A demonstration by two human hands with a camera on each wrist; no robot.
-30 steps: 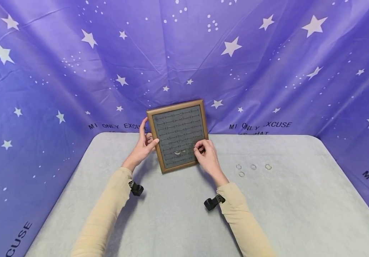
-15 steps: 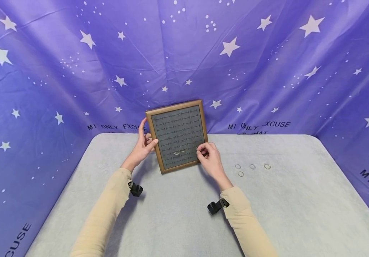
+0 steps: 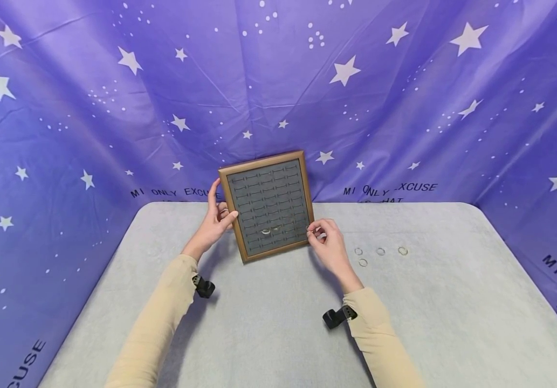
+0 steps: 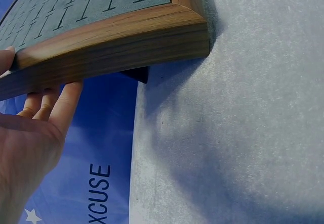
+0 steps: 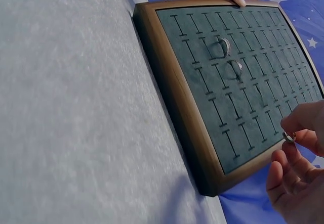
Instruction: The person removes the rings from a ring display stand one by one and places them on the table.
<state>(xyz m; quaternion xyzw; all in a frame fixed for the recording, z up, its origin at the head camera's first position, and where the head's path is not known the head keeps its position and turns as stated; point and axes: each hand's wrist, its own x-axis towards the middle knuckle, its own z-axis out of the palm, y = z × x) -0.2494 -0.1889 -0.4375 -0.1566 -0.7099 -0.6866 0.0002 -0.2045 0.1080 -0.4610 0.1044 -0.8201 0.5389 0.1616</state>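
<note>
A ring display board [image 3: 268, 199] with a brown wooden frame and grey slotted padding stands tilted at the table's back. My left hand [image 3: 216, 223] grips its left side, thumb on the front, and the left wrist view has the other fingers against the frame's underside [image 4: 101, 59]. Two rings sit in the slots: one ring [image 5: 225, 47] near the lower left, another ring [image 5: 235, 70] beside it. Just off the board's lower right edge is my right hand [image 3: 329, 245]. Between its thumb and fingers it pinches a small ring [image 5: 288, 138], partly covered by the fingertips.
Several loose rings [image 3: 380, 251] lie on the grey table [image 3: 278, 328] to the right of my right hand. A purple star-printed curtain [image 3: 162, 97] hangs close behind the board and along both sides.
My right hand has drawn away from the board's face, rightward and slightly down, past the frame's right edge. The left hand and the board stay in place.
</note>
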